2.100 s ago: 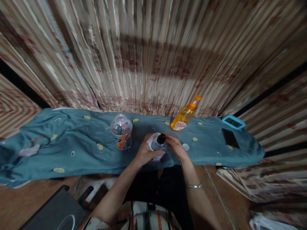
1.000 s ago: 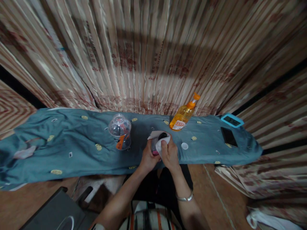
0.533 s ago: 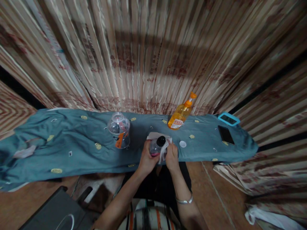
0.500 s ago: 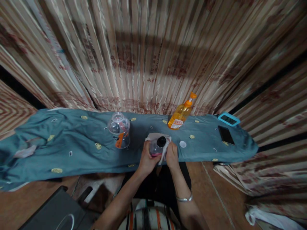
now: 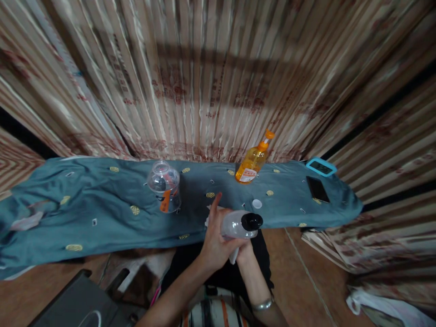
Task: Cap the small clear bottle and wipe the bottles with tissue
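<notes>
A clear bottle with a black cap [image 5: 238,223] is tilted, its cap pointing right, above the near edge of the covered table. My left hand [image 5: 214,240] grips it from the left, thumb along its near side and one finger pointing up. Under the bottle is my right hand [image 5: 244,250], closed on a white cloth [image 5: 234,256], with most of its fingers hidden. Part of the cloth also shows left of my left hand. A small white round cap [image 5: 256,204] lies on the tabletop just beyond the bottle.
On the blue-green patterned cloth cover [image 5: 112,204] stand a clear plastic jar [image 5: 164,186] at left and an orange pump bottle [image 5: 251,164] at the back. A phone [image 5: 318,189] and a blue-framed digital clock [image 5: 321,167] lie at right. Behind hangs a pleated curtain [image 5: 204,81].
The bottle has tipped over to the right and come nearer to me. My right hand has moved from its right side to beneath it, and the cloth is now mostly hidden.
</notes>
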Demonstrator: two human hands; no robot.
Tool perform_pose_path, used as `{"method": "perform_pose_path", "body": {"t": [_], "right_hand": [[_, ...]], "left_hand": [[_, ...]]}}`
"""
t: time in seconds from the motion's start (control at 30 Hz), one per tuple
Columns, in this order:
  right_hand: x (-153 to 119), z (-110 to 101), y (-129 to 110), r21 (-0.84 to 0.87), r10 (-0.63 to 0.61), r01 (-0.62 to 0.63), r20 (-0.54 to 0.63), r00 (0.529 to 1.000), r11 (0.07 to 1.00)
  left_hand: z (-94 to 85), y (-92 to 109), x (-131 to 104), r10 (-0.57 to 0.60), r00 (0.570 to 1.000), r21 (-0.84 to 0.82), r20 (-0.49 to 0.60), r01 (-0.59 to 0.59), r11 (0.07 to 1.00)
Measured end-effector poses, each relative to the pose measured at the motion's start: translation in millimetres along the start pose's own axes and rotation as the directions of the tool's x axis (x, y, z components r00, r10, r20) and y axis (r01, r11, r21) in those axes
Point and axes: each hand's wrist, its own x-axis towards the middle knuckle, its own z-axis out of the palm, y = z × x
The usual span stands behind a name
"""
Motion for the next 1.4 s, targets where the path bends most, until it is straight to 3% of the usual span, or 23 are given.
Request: {"method": "perform_pose_path", "body": {"t": [0.2, 0.33, 0.43, 0.53, 0.63, 0.7, 0.77, 0.83, 0.9, 0.97, 1.07, 1.17, 1.3, 1.4], "right_hand": [[-19, 8, 18, 0.253, 0.211, -0.195, -0.038, 0.977, 0.948], [-23, 1, 22, 0.28, 0.283, -0.253, -0.07, 0.957, 0.926], [-25, -11, 11, 0.229, 0.305, -0.266, -0.153, 0.94, 0.936], [-31, -24, -10, 0.032, 0.23, -0.23, -0.279, 0.933, 0.973], [-36, -34, -36, -0.19, 0.029, -0.12, -0.425, 0.905, 0.974], [-32, -37, -53, -0.305, -0.12, -0.026, -0.451, 0.884, 0.952], [-19, -33, -66, -0.395, -0.233, 0.079, -0.359, 0.904, 0.915], [0, -23, -78, -0.458, -0.321, 0.207, -0.188, 0.928, 0.865], [23, -13, -88, -0.501, -0.392, 0.322, -0.037, 0.919, 0.803], [44, -6, -97, -0.523, -0.432, 0.397, 0.061, 0.9, 0.754], [66, -5, -108, -0.494, -0.413, 0.436, 0.162, 0.896, 0.752], [71, -9, -102, -0.461, -0.391, 0.418, 0.158, 0.906, 0.783], [53, -11, -66, -0.514, -0.452, 0.35, -0.084, 0.888, 0.783], [39, -14, -40, -0.478, -0.379, 0.24, -0.221, 0.898, 0.845]], "left_hand": [[18.1, -23, 20, 0.001, 1.0, 0.071, -0.002, 0.0, 0.997], [28.1, -38, 37, -0.029, 1.0, 0.004, -0.005, 0.029, 1.0], [31.8, -44, 47, -0.085, 0.996, -0.057, -0.009, 0.084, 0.995], [30.2, -47, 55, -0.142, 0.99, -0.093, -0.014, 0.14, 0.986], [26.7, -50, 59, -0.175, 0.984, -0.146, -0.012, 0.171, 0.974], [25.6, -50, 61, -0.189, 0.982, -0.194, -0.011, 0.184, 0.964], [25.8, -49, 61, -0.204, 0.979, -0.23, 0.011, 0.201, 0.952], [26.5, -47, 61, -0.217, 0.974, -0.256, 0.061, 0.225, 0.94], [26.9, -46, 61, -0.225, 0.969, -0.259, 0.103, 0.244, 0.935], [26.6, -47, 63, -0.231, 0.968, -0.228, 0.098, 0.248, 0.942], [25.5, -51, 66, -0.213, 0.976, -0.191, 0.053, 0.219, 0.957], [26.0, -53, 69, -0.188, 0.98, -0.219, 0.067, 0.199, 0.955], [28.5, -50, 68, -0.199, 0.977, -0.216, 0.071, 0.21, 0.954], [28.7, -49, 67, -0.193, 0.979, -0.211, 0.061, 0.201, 0.956]]}}
